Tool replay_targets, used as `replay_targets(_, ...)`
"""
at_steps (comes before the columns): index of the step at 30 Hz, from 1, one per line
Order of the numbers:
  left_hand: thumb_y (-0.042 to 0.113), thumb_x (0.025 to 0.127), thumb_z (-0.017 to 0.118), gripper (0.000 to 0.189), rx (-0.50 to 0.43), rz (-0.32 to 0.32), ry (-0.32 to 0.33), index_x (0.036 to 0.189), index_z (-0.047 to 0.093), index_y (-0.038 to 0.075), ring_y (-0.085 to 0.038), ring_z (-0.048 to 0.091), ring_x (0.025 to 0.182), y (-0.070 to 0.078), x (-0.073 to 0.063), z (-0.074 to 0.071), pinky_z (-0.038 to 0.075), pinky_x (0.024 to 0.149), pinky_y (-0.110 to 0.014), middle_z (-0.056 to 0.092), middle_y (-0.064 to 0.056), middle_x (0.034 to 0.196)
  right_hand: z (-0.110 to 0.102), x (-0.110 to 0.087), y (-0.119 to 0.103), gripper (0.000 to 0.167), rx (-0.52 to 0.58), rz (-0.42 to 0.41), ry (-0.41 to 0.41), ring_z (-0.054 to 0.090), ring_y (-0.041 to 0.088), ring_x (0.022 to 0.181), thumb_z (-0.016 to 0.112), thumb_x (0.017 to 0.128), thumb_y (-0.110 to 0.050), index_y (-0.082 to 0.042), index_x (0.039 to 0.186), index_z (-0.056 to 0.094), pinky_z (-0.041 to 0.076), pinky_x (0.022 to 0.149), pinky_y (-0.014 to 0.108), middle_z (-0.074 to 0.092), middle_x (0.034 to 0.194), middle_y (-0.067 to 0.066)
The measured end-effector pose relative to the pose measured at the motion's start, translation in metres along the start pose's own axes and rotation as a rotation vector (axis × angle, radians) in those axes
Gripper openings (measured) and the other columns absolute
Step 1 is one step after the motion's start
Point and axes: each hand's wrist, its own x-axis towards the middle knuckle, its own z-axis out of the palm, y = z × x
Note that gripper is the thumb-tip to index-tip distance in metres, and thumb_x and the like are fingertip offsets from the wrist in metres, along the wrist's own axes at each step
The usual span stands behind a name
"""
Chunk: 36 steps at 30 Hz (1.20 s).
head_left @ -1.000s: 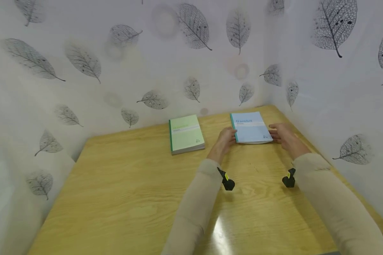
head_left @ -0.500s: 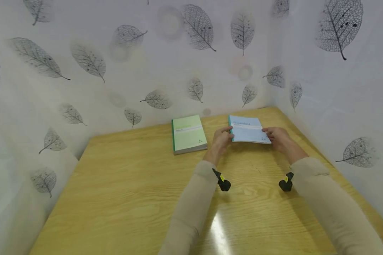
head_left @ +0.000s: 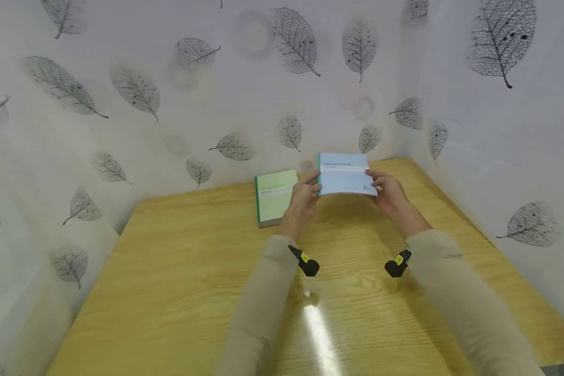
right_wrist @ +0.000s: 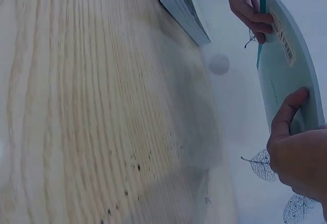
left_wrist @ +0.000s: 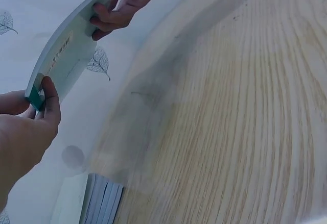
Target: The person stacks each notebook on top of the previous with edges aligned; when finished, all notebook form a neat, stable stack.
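A thin blue book (head_left: 345, 180) with a teal spine is held up off the table between both hands. My left hand (head_left: 302, 197) pinches its spine edge, and my right hand (head_left: 391, 197) grips the opposite edge. In the left wrist view the book (left_wrist: 69, 50) bows between the hands, and a barcode shows on its underside. The right wrist view has the right thumb or a finger bent against the underside of the book (right_wrist: 286, 76). On the table lies a green book (head_left: 273, 196), its right side partly hidden behind the left hand.
The wooden table (head_left: 192, 271) meets a pale wall covering (head_left: 244, 104) with a leaf print at the back and right. In the left wrist view, the page edges of the lying green book (left_wrist: 102, 201) appear as a stack of several layers.
The hands have closed on the blue book's two sides and raised it from the table. It has since moved left, closer to the green book, which stays where it was.
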Motion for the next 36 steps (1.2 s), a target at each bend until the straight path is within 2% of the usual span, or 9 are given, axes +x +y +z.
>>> replay_targets(4,-0.014,0.101,0.047,0.049,0.002,0.019,0.017,0.149,0.050,-0.004,-0.031,0.052,0.140,0.013,-0.001,-0.017,0.049,0.112,-0.034,0.050,-0.022,0.154,0.020,0.002,0.006,0.059,0.094,-0.012,-0.010,0.051,0.015,0.116,0.030,0.102,0.006,-0.009,0.157,0.043,0.053,0.083,0.018,0.026,0.167,0.006)
replay_targets(11,-0.015,0.102,0.045,0.049,-0.012,0.033,0.054,0.149,0.051,-0.004,-0.032,0.052,0.140,0.034,-0.009,-0.051,0.054,0.104,-0.029,0.048,-0.023,0.155,0.056,0.013,0.026,0.058,0.126,-0.037,-0.042,0.051,0.018,0.117,0.031,0.103,0.007,-0.006,0.159,0.038,0.055,0.082,0.019,0.026,0.169,0.007)
replay_targets(16,-0.016,0.102,0.044,0.048,-0.003,0.061,0.099,0.148,0.052,-0.004,-0.032,0.053,0.138,0.049,-0.015,-0.074,0.057,0.092,-0.025,0.051,-0.023,0.153,0.080,0.020,0.042,0.055,0.130,-0.043,-0.042,0.047,0.026,0.133,0.035,0.103,0.007,-0.001,0.157,0.040,0.056,0.081,0.019,0.029,0.167,0.009)
replay_targets(20,-0.016,0.102,0.043,0.051,-0.010,0.042,0.108,0.150,0.050,-0.003,-0.031,0.051,0.140,0.054,-0.019,-0.085,0.056,0.091,-0.023,0.048,-0.023,0.155,0.091,0.025,0.051,0.052,0.112,-0.047,-0.004,0.044,0.030,0.142,0.038,0.103,0.009,0.003,0.155,0.043,0.056,0.082,0.020,0.035,0.163,0.014)
replay_targets(23,-0.016,0.102,0.043,0.051,-0.016,0.016,0.133,0.151,0.048,-0.003,-0.030,0.049,0.142,0.058,-0.023,-0.097,0.056,0.093,-0.023,0.046,-0.022,0.157,0.100,0.027,0.058,0.050,0.087,-0.036,0.023,0.052,0.027,0.132,0.041,0.103,0.010,0.004,0.152,0.047,0.055,0.083,0.020,0.042,0.160,0.015)
replay_targets(26,-0.014,0.103,0.042,0.050,0.000,0.009,0.161,0.152,0.047,-0.003,-0.028,0.048,0.143,0.064,-0.027,-0.110,0.054,0.102,-0.024,0.044,-0.021,0.159,0.110,0.030,0.066,0.049,0.062,-0.036,0.046,0.063,0.019,0.107,0.044,0.100,0.013,0.005,0.147,0.052,0.057,0.080,0.021,0.049,0.156,0.018)
replay_targets(30,-0.012,0.104,0.041,0.051,0.048,0.012,0.189,0.154,0.043,-0.003,-0.028,0.046,0.144,0.072,-0.031,-0.124,0.047,0.113,-0.029,0.042,-0.022,0.160,0.117,0.033,0.075,0.051,0.041,-0.031,0.064,0.066,0.014,0.079,0.044,0.095,0.019,0.007,0.144,0.055,0.058,0.069,0.020,0.054,0.151,0.022)
replay_targets(32,-0.013,0.104,0.040,0.052,0.063,0.004,0.197,0.155,0.041,-0.003,-0.029,0.045,0.145,0.072,-0.033,-0.129,0.043,0.117,-0.032,0.041,-0.023,0.160,0.117,0.032,0.079,0.051,0.031,0.004,0.055,0.069,0.016,0.084,0.044,0.096,0.018,0.007,0.145,0.054,0.059,0.069,0.020,0.053,0.152,0.021)
replay_targets(36,-0.016,0.102,0.039,0.054,0.058,-0.014,0.211,0.155,0.041,-0.004,-0.029,0.043,0.146,0.065,-0.035,-0.140,0.040,0.120,-0.034,0.040,-0.024,0.161,0.112,0.031,0.089,0.048,0.026,0.080,0.017,0.065,0.029,0.118,0.045,0.101,0.010,0.006,0.149,0.049,0.061,0.084,0.025,0.050,0.154,0.020)
